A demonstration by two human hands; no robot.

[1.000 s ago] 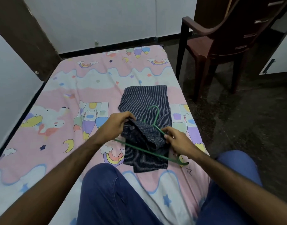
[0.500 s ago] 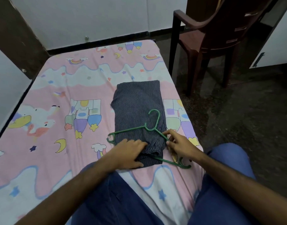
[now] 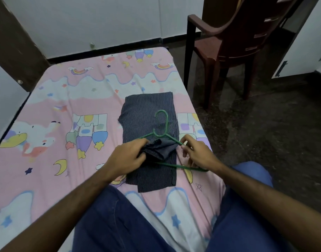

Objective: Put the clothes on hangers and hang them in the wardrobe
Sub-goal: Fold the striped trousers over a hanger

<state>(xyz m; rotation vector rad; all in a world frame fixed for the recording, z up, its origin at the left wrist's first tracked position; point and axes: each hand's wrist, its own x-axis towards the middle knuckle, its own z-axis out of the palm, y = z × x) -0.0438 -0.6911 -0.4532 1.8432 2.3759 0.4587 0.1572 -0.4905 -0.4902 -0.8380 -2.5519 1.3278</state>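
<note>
Left hand [image 3: 127,157], fingers curled, grips bunched fold of dark striped garment [image 3: 148,113] drawn through green hanger [image 3: 163,131]. Right hand [image 3: 197,153] pinches hanger's right arm between thumb and fingertips. Garment lies flat near right edge of bed [image 3: 47,142], pink cartoon sheet. Brown chair [image 3: 228,44] stands on floor beyond bed's far right corner.

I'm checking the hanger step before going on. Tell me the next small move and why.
Probably draw the bunched fold of the striped dark garment further through the green hanger and lay it over the lower bar. The left hand grips that fold inside the hanger's frame, the right hand pinches the hanger's right arm, and most of the garment lies flat on the bed sheet.
</note>
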